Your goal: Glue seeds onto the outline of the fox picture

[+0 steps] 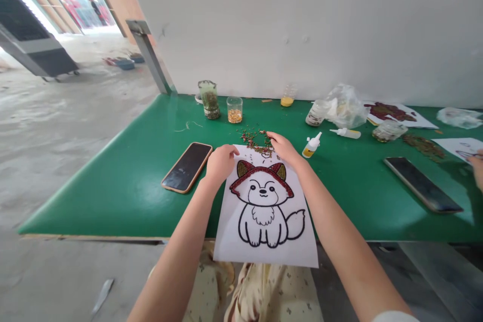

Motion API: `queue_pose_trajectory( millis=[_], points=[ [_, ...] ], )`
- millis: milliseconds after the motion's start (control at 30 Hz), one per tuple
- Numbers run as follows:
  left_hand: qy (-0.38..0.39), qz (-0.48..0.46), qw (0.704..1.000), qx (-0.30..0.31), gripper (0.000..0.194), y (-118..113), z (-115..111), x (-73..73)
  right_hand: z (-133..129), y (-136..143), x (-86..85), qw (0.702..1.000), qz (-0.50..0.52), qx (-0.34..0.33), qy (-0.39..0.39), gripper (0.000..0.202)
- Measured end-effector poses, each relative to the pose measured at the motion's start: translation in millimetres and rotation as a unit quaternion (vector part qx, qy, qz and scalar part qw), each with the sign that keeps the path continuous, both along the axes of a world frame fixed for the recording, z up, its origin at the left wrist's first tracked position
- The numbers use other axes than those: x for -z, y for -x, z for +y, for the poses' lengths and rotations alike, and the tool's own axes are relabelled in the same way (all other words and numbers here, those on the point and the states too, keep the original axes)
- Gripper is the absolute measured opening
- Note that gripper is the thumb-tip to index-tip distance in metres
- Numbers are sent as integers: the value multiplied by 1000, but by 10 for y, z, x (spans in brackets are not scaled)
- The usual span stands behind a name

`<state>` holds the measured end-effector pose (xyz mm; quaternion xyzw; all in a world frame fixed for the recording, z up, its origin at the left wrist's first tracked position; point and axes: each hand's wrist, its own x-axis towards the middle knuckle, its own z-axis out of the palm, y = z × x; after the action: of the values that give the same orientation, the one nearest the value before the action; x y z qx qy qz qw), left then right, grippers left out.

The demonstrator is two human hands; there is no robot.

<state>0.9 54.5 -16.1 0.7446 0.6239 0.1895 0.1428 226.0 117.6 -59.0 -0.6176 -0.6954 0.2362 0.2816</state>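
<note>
A white sheet of paper (230, 231) lies in front of me, its near end past the table's front edge. On it is a black-outlined cartoon fox (263, 211), with red and greenish-brown beans covering the ears and a band around the head. My left hand (222, 162) is closed at the sheet's far left corner, thumb on the paper. Beyond the far edge, loose red and green beans (253, 138) are spread on the table, some on the paper. My right hand (281, 146) reaches to their right side, fingers stretched out; its fingertips are partly hidden.
Left of the sheet lies a phone (187, 167). Behind stand a jar of green beans (210, 100) and a cup of corn kernels (234, 111). A glue bottle (311, 146) stands at right, near plastic bags (345, 105) and another phone (422, 183). Another person's hand (477, 168) shows far right.
</note>
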Motion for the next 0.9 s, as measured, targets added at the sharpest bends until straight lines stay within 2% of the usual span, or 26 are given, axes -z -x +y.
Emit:
queue_pose_trajectory(
  millis=[133,400,533,600,700,900],
  points=[
    [-6,-29,1000,7,35,42,28,21,-26,12,-37,995,80,-55,28,47],
    [-26,-32,999,18,36,71,68,64,-106,58,-137,965,214,-116,95,36],
    [-32,-41,999,12,36,75,81,73,-98,63,-166,953,267,-116,80,34],
    [-31,-45,998,11,36,75,87,79,-93,46,-162,969,231,-87,25,34],
    [-31,-47,998,12,36,77,92,87,-104,4,-147,990,118,-50,-57,34],
    [-34,-49,998,13,36,74,83,81,-141,-70,-163,995,2,-67,-71,25]
  ],
)
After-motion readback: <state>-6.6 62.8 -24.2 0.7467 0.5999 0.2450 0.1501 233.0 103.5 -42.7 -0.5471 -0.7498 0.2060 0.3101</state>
